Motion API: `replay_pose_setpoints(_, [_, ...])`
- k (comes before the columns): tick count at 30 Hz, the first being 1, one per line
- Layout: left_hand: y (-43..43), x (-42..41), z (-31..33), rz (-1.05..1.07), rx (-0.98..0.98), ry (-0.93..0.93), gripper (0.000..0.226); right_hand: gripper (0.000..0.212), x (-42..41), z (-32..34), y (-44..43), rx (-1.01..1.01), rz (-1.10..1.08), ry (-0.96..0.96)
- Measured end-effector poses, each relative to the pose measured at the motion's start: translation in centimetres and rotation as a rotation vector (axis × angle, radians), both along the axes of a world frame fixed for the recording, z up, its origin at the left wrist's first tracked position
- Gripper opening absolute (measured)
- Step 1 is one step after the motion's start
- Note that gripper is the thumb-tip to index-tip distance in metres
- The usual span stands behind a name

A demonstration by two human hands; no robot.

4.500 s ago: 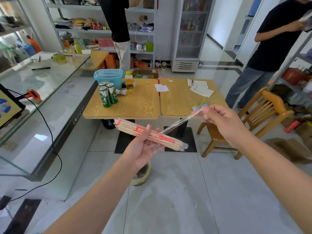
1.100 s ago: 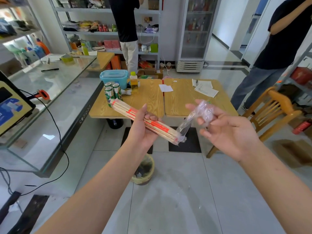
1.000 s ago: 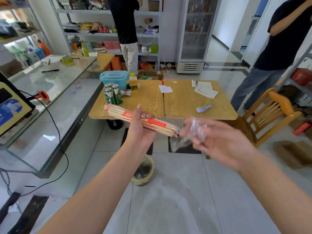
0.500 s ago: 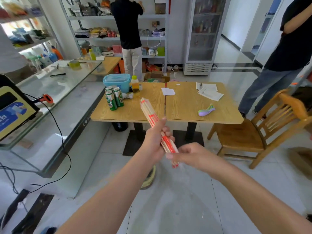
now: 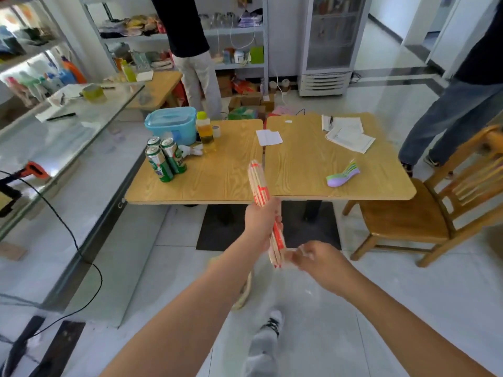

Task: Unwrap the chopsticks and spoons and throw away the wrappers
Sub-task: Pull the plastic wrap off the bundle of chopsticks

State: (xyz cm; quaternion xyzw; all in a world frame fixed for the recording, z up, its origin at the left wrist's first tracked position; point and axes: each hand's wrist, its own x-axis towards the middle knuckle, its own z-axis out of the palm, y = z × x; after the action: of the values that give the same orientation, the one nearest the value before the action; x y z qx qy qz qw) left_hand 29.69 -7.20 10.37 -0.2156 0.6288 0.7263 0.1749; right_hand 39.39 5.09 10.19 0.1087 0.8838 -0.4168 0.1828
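My left hand [image 5: 260,224] grips a bundle of wooden chopsticks [image 5: 258,183] with red printed bands, held nearly upright in front of the wooden table [image 5: 223,186]. My right hand [image 5: 321,265] is at the bundle's lower end, fingers pinched on a blurred bit of clear wrapper [image 5: 302,250]. A small stack of pastel plastic spoons [image 5: 343,176] lies on the right half of the table. The rim of a waste bin [image 5: 245,293] shows on the floor, mostly hidden behind my left forearm.
Green cans [image 5: 166,163], a blue lidded box [image 5: 171,127], an oil bottle [image 5: 204,130] and papers [image 5: 348,134] sit on the table. A wooden chair [image 5: 408,221] stands to the right, a glass counter [image 5: 68,137] to the left. Two people [image 5: 190,50] stand behind.
The wrapper came off the bundle into my right hand. My left hand swung the chopsticks from lying sideways to nearly upright, and my right hand dropped to the bundle's lower end above the bin.
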Motion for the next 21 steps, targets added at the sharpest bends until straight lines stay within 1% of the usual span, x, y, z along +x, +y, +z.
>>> replay_pose_setpoints(2, [1.0, -5.3, -1.9, -0.009, -0.061, -0.074, 0.035, 0.033, -4.0, -1.1, 1.8, -0.064, -0.105, 0.035])
replay_pose_setpoints(4, [2.2, -10.1, -3.9, -0.043, -0.115, -0.128, 0.041, 0.024, -9.1, -1.7, 2.6, -0.146, -0.196, 0.094])
replay_pose_setpoints(6, [3.3, -14.2, -5.5, -0.087, -0.169, -0.145, 0.047, 0.023, -14.7, -2.4, 3.0, -0.202, -0.289, 0.138])
replay_pose_setpoints(9, [4.8, -20.0, -8.2, -0.162, -0.244, -0.118, 0.056, 0.028, -22.7, -3.9, 3.7, -0.213, -0.366, 0.199])
replay_pose_setpoints(11, [5.7, -23.8, -10.2, -0.18, -0.302, -0.084, 0.056, 0.029, -27.6, -5.4, 4.4, -0.226, -0.422, 0.205])
replay_pose_setpoints(13, [6.6, -27.3, -12.2, -0.2, -0.345, -0.075, 0.049, 0.027, -32.0, -7.5, 5.1, -0.25, -0.476, 0.181])
replay_pose_setpoints(16, [7.8, -31.9, -15.2, -0.259, -0.392, -0.119, 0.038, 0.029, -36.8, -10.9, 5.8, -0.268, -0.537, 0.143])
replay_pose_setpoints(21, [10.0, -36.6, -20.4, -0.332, -0.563, -0.159, 0.038, 0.02, -40.7, -15.3, 6.5, -0.25, -0.64, 0.104])
